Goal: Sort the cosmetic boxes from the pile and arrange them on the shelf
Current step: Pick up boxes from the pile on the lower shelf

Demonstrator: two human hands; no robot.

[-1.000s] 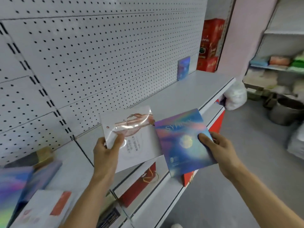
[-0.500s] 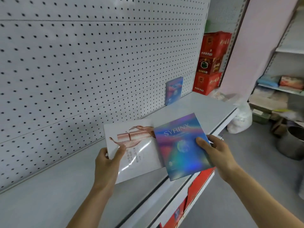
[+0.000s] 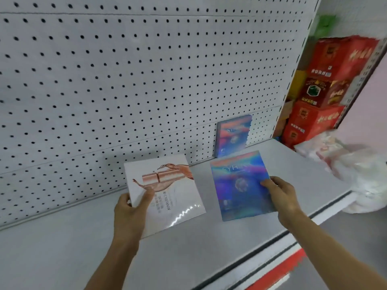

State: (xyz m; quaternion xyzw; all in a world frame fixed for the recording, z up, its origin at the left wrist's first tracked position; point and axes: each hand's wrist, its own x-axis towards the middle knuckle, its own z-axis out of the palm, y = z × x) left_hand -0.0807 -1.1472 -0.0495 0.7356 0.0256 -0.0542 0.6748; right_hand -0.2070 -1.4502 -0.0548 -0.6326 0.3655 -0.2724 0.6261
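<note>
1. While only one box stands placed so far, I judge the sorting barely begun: a holographic blue box (image 3: 233,132) leans upright against the pegboard back wall (image 3: 125,80), at about one o'clock from centre of my view.
2. At four o'clock from that placed box, a matching second holographic box (image 3: 238,185) is held above the shelf (image 3: 188,258), just in front of its twin. My right hand (image 3: 280,195) pinches it by the right edge, thumb on the face and fingers curled behind.
3. At nine o'clock from that one, a white box with a rose-gold print (image 3: 167,195) sits in my left hand (image 3: 129,208), thumb pressed on the front, the other fingers wrapped behind its left edge. Whether its lower corner touches the shelf I cannot tell.
4. Left to do, as I read it: stand the blue box with its twin, start a separate row for the white one. The pile itself is out of view, so I cannot say how many boxes remain.
5. Further out, at two o'clock, red cartons (image 3: 326,91) are stacked past the shelf end, with a white plastic bag (image 3: 356,174) at three o'clock.
</note>
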